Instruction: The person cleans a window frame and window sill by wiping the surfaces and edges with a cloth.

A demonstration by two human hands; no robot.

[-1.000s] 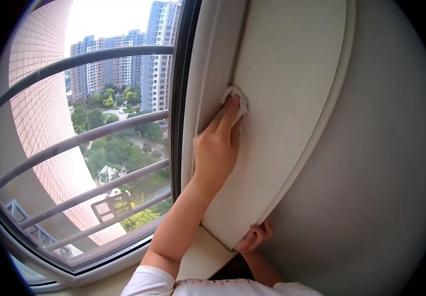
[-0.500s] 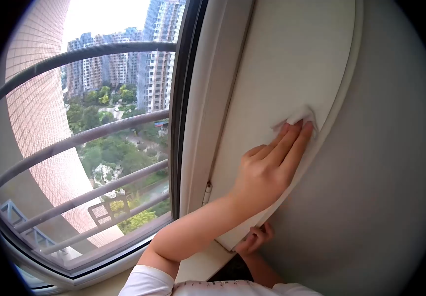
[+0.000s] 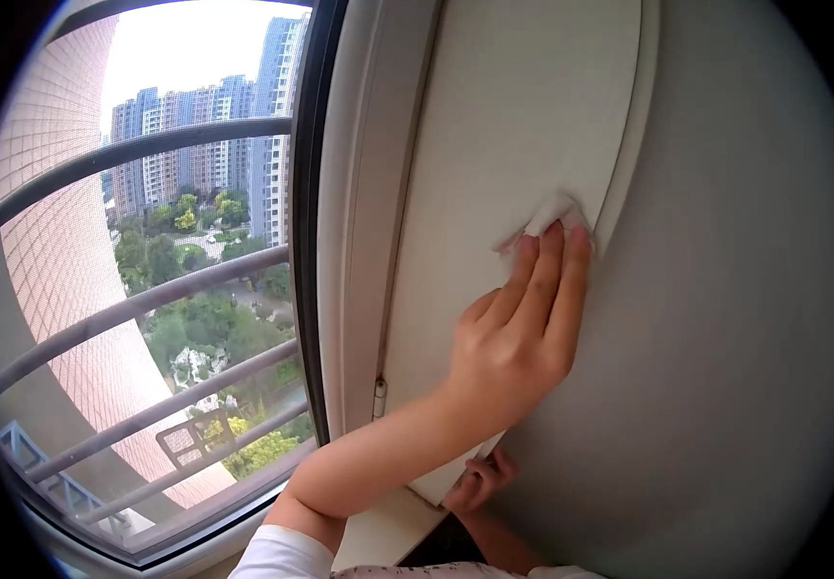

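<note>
My left hand (image 3: 516, 333) presses a crumpled white cloth (image 3: 554, 209) flat against a pale hinged panel (image 3: 504, 106), close to the panel's right edge. Its fingers are together and stretched over the cloth, covering part of it. Lower down, my right hand (image 3: 480, 481) has its fingers curled round the bottom edge of the same panel. Part of that grip is hidden behind the panel.
On the left is a window with a dark-edged frame (image 3: 309, 222) and metal railings (image 3: 137, 299) outside it. A small hinge (image 3: 379, 397) sits at the panel's left edge. A grey wall (image 3: 726, 289) fills the right side, and a pale sill (image 3: 388, 526) lies below.
From the panel's left edge, my left hand has moved the cloth right, near the other edge. My right hand keeps its hold at the bottom. The camera view has shifted slightly.
</note>
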